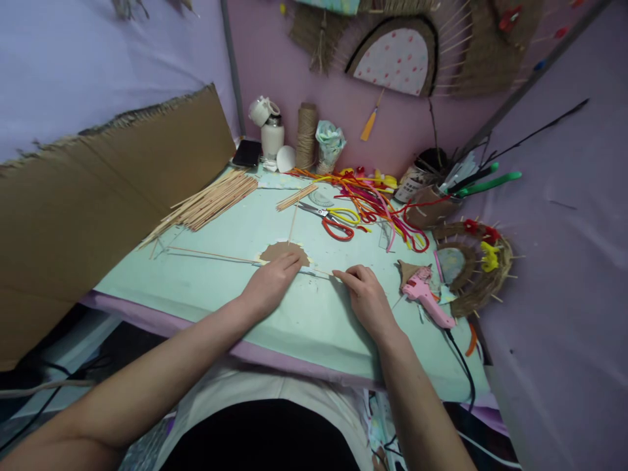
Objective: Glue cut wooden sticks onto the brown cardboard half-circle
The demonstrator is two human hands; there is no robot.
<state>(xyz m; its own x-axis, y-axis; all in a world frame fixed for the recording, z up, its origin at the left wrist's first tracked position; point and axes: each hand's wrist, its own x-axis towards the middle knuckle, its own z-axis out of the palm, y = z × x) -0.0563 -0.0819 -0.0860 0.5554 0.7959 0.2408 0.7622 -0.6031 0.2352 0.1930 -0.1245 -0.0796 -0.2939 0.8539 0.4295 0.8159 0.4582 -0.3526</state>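
A brown cardboard half-circle (281, 250) with a pale scalloped edge lies on the table, its straight side towards me. My left hand (273, 281) presses on its right part, fingers curled together over it and covering some of it. To the right, my right hand (364, 291) pinches a thin wooden skewer (321, 271) that runs along the straight side. Another skewer (213, 254) reaches out to the left from the half-circle. One more skewer (293, 224) points away from its curved top. How these are fixed to the cardboard cannot be made out.
Bundled skewers (203, 199) lie at left beside a cardboard panel (122, 170). Scissors (333, 219) and coloured pipe cleaners (366, 196) lie behind. A pink glue gun (429, 299) with a cord rests at right, near a decorated half-round wreath (505, 261). Twine (307, 137) stands at the back.
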